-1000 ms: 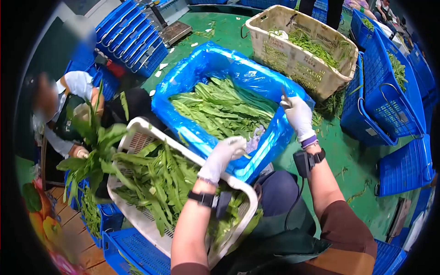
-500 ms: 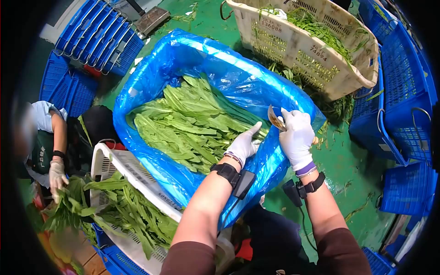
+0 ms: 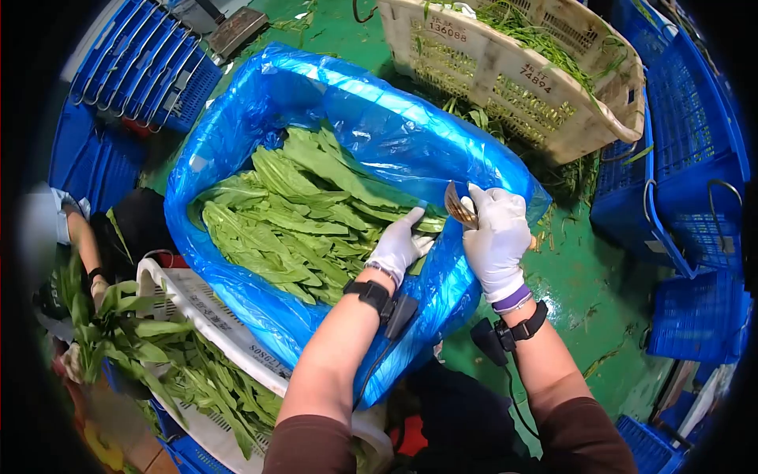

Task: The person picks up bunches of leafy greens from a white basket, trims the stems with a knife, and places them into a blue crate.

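My left hand [image 3: 396, 246], in a white glove, lies against the pale stem ends of the leafy greens [image 3: 296, 213], its thumb stretched out over them. The greens are piled lengthwise inside a blue plastic liner [image 3: 379, 91], whose container is covered by the plastic. In my right hand [image 3: 499, 237], also gloved, is a small knife with a curved, stained blade [image 3: 459, 207]. The fingers wrap its handle, and the blade points up and left, above the liner's right side. Only a bit of the handle shows.
At lower left, a white crate [image 3: 229, 320] holds more greens; a co-worker's gloved hand [image 3: 73, 362] is beside a bunch there. A cream crate [image 3: 474, 87] of green scraps stands at the back. Blue crates [image 3: 695, 150] line the right, others [image 3: 142, 67] the upper left.
The whole scene has shifted left in view as my head moved. The co-worker has raised a bunch of greens at the white crate. My hands keep nearly the same places over the liner.
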The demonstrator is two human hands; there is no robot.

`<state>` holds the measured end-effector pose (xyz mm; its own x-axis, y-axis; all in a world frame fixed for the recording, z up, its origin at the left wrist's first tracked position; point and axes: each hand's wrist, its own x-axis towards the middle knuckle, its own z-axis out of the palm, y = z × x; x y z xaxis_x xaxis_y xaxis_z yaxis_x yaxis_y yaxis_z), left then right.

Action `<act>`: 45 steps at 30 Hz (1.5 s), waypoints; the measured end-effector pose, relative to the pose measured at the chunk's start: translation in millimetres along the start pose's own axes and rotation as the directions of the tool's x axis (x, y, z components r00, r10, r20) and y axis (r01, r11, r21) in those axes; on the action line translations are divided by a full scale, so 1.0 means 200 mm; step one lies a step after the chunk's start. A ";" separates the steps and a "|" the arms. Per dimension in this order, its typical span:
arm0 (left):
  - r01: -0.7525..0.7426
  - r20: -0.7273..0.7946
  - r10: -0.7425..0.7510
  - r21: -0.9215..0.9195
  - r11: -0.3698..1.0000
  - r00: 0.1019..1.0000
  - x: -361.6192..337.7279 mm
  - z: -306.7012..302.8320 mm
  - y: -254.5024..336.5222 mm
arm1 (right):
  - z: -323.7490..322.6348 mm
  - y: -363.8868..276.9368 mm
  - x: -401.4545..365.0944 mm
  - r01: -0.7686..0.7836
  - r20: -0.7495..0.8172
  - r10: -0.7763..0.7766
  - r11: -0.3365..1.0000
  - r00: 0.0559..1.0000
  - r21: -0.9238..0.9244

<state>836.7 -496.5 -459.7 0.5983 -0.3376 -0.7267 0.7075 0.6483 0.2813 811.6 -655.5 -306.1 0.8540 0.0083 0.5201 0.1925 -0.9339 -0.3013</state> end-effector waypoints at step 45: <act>-0.444 -0.252 0.526 0.319 0.838 0.812 -2.16 -1.28 -0.27 | 0.99 -0.19 0.12 0.046 0.452 0.025 0.988 0.892 -0.144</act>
<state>444.6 -210.8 -320.9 0.7634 0.2391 -0.6001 0.4470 0.4752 0.7579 920.4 -548.7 -440.0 0.9847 0.1456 0.0955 0.1595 -0.9744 -0.1587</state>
